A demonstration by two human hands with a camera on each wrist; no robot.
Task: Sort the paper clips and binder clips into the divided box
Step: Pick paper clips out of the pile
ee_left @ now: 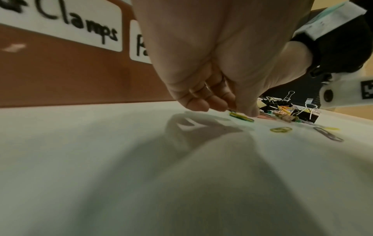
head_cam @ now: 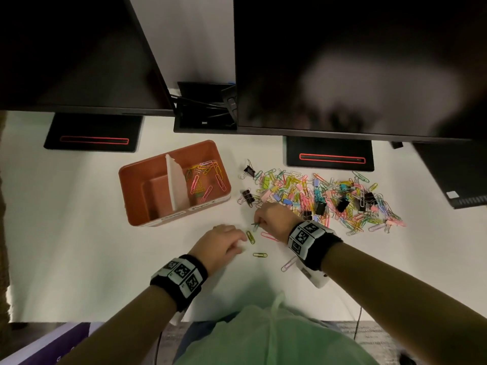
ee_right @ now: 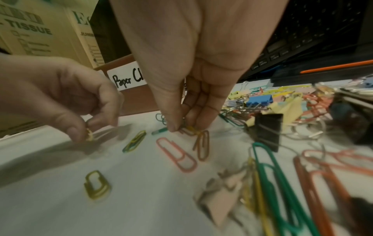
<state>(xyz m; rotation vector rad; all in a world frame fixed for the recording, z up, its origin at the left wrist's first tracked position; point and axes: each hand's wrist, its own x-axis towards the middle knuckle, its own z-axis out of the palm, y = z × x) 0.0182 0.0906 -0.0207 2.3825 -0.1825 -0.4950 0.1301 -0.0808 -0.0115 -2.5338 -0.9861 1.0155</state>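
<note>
Divided box (head_cam: pixel 137 180) on surface (head_cam: pixel 79 233): right compartment holds paper clips (head_cam: pixel 205 177). Mixed clip pile (head_cam: pixel 324 198) lies right of the box. Right hand (head_cam: pixel 274 219), near the box, pinches several clips. Left hand (head_cam: pixel 224 243) fingers (ee_right: pixel 80 132) pinch a yellow clip (ee_right: pixel 89 135).

The head camera looked steeply down on the desk (head_cam: pixel 79 233) from above. Each wrist camera sat low, close behind its fingers (ee_left: pixel 201 105), facing forward along the desk. All views shared the yellow-green paper clip (head_cam: pixel 250 237) between the hands.
</note>
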